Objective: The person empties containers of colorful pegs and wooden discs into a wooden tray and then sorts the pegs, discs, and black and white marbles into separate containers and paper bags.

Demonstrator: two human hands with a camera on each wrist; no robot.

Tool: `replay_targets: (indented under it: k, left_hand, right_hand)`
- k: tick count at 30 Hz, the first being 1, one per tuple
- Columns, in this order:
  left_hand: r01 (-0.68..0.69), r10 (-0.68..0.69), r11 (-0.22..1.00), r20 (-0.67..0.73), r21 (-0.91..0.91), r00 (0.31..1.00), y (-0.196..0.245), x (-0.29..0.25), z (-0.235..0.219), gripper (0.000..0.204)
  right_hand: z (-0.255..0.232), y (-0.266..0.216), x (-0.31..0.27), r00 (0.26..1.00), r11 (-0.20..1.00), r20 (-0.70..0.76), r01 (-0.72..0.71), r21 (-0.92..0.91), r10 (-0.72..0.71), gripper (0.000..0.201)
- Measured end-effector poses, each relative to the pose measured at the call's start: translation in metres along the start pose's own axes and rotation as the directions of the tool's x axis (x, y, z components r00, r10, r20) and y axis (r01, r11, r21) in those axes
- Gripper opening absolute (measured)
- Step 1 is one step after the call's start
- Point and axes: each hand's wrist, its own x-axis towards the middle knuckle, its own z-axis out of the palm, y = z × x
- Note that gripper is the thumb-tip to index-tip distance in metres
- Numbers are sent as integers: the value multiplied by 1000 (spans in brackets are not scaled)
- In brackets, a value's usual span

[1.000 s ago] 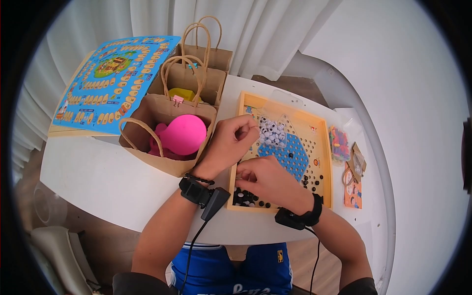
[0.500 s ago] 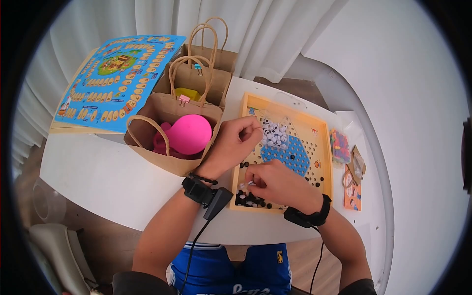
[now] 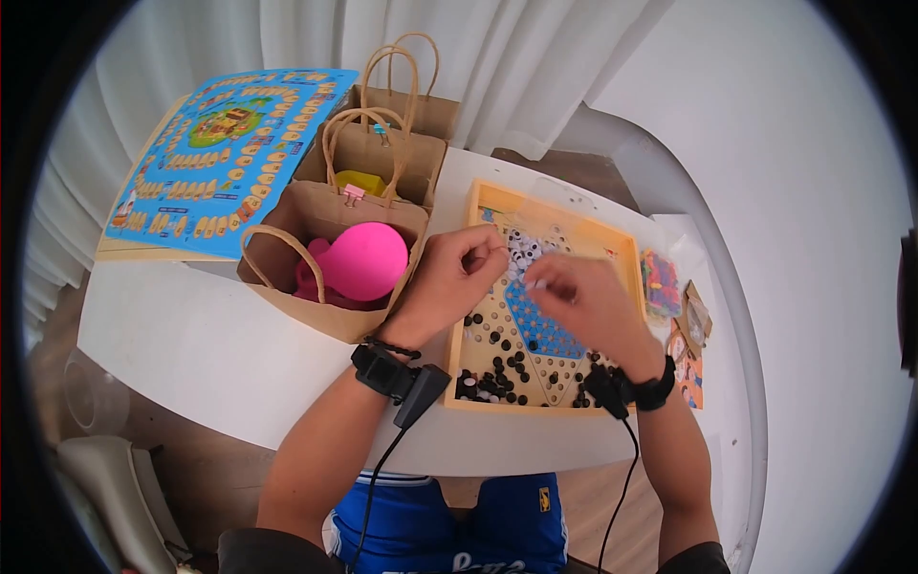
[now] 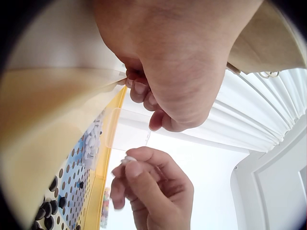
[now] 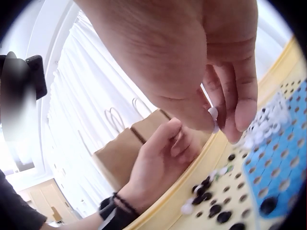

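In the head view, my right hand (image 3: 595, 298) is raised over the perforated wooden game board (image 3: 639, 287). Its thumb and fingers pinch a small white game piece (image 5: 214, 118), clearest in the right wrist view. Beside its fingertips lies a heap of white pieces with black spots (image 3: 524, 251) in a clear plastic box, partly hidden by the hand. My left hand (image 3: 455, 279) rests by the board's left rim, fingers loosely curled with nothing visible in them. Black pieces (image 3: 510, 375) are scattered over the near part of the board, mixed with some white ones at the near left corner.
Left of the board stand brown paper bags (image 3: 287, 287), the nearest with a pink object (image 3: 368, 260) in it. A blue printed game sheet (image 3: 225, 158) lies behind them. To the right sit a box of colourful pieces (image 3: 662, 282) and an orange card (image 3: 692, 390).
My right hand has lifted from the pieces at the near left corner and moved up and right to the white heap, carrying the white game piece. My left hand has stayed put.
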Motion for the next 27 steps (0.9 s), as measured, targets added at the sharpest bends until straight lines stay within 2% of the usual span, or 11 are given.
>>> replay_targets:
  k: [2, 6, 8, 9, 11, 12, 14, 17, 21, 23, 27]
  left_hand:
    - [1, -1, 1000, 2, 12, 1000, 1, 1, 1, 12]
    - [14, -14, 1000, 1, -4, 1000, 3, 1, 1, 12]
    - [7, -7, 1000, -3, -18, 1000, 2, -1, 0, 12]
    - [-1, 1, 1000, -3, -2, 1000, 1, 0, 0, 12]
    - [-10, 10, 1000, 5, 11, 1000, 1, 0, 0, 12]
    - [10, -10, 1000, 5, 7, 1000, 3, 0, -1, 12]
    - [28, -28, 1000, 6, 5, 1000, 5, 1, -1, 12]
    - [46, -46, 999, -4, 10, 999, 5, 1, -1, 13]
    - [5, -5, 1000, -6, -21, 1000, -1, 1, 0, 15]
    - [-4, 4, 1000, -1, -21, 1000, 0, 1, 0, 15]
    - [15, -15, 999, -1, -46, 1000, 5, 0, 1, 15]
  right_hand:
    - [-6, 18, 7, 986, 1000, -168, -7, -10, 6, 20]
    - [-3, 31, 11, 959, 980, -250, 91, -176, -134, 20]
    - [3, 21, 6, 986, 998, -154, 61, -32, -65, 22]
    - [8, 15, 4, 986, 998, -153, 59, -29, -63, 22]
    - [20, 1, 3, 999, 997, -14, 50, 64, -50, 22]
    - [27, -3, 3, 999, 997, -18, 47, 64, -46, 22]
    - [39, -8, 6, 988, 990, 76, 132, 56, -136, 22]
    - [53, -12, 7, 981, 981, 114, 140, 132, -156, 21]
    - [61, -13, 7, 978, 986, 158, 117, 122, -136, 18]
    - [63, -12, 7, 973, 981, 134, 178, 79, -187, 13]
    - [42, -18, 2, 970, 991, 200, 131, 32, -135, 10]
